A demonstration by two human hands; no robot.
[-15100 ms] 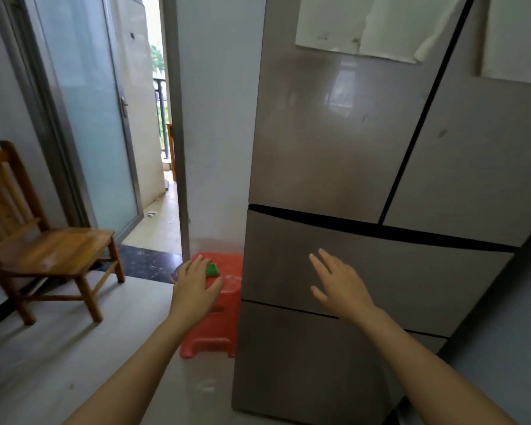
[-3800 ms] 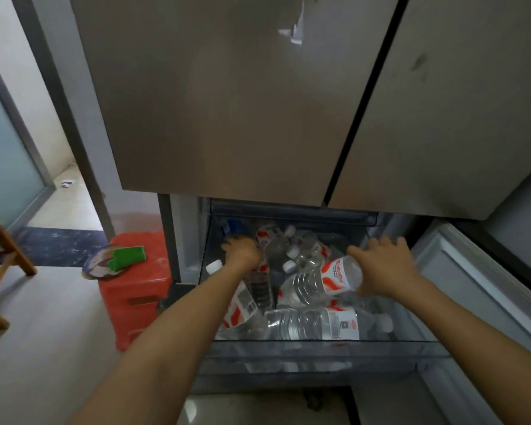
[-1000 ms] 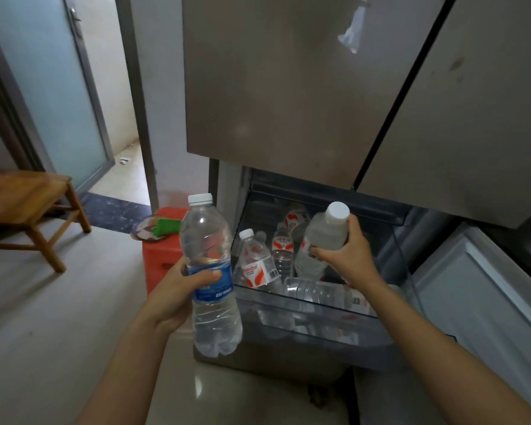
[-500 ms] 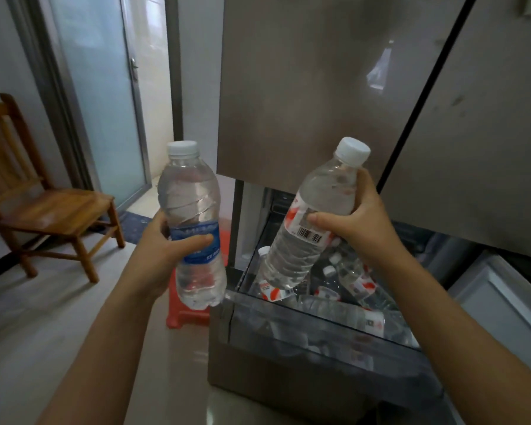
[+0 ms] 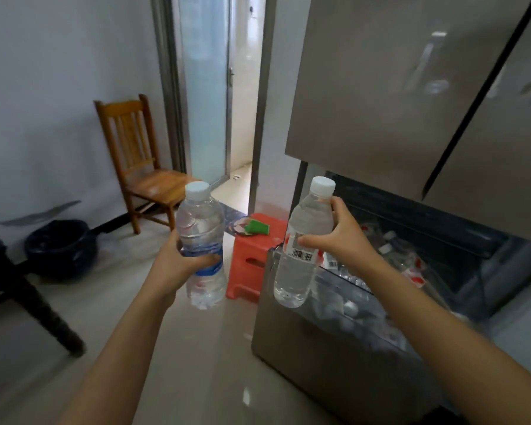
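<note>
Far left edge: dark table, leg angled down to the floor. Just right of it: dark round bin on the floor by the wall. Upper left-centre: brown wooden slat-back chair against the wall, frosted glass door beside it. Centre: left grip wrapped round the mid-body of a clear plastic water bottle w/ blue label, white cap up, approx upright, held in the air above the floor. Btwn the two held bottles, lower: red plastic stool w/ green sponge on top. Right of centre: right grip curled round the upper body of a clear plastic water bottle w/ red label and barcode, cap up, slightly tilted, above the front left corner of the open fridge drawer. Drawer holds more bottles, lying down. Upper right: beige fridge doors, closed.
</note>
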